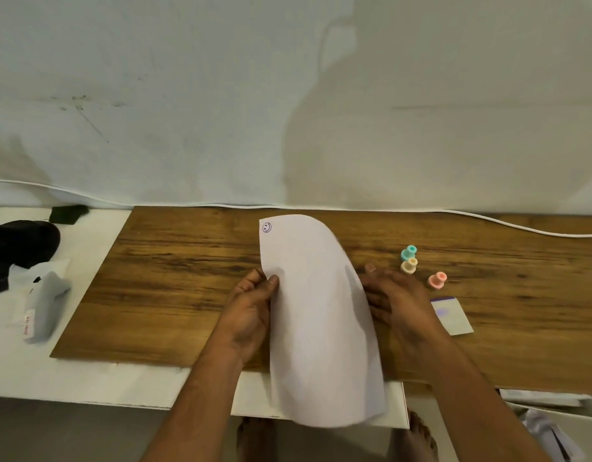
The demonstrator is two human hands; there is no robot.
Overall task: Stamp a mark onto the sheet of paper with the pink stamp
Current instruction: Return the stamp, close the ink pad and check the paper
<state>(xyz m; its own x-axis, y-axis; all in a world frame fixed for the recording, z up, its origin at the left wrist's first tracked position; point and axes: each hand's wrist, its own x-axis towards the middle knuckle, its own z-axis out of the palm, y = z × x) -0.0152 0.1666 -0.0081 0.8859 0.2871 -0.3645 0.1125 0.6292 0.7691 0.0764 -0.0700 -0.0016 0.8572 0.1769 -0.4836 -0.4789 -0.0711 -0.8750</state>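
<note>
Desk (174, 278) of dark wood fills mid-frame. Sheet of paper (318, 315) curls lengthwise at centre, its left edge pinched in the left hand (251, 305). Right hand (398, 295) rests flat, fingers spread, clamped on nothing, nearer the pink stamp (437, 281) standing just right of it. Smiley mark (267, 227) tops the sheet; no readable writing.
</note>
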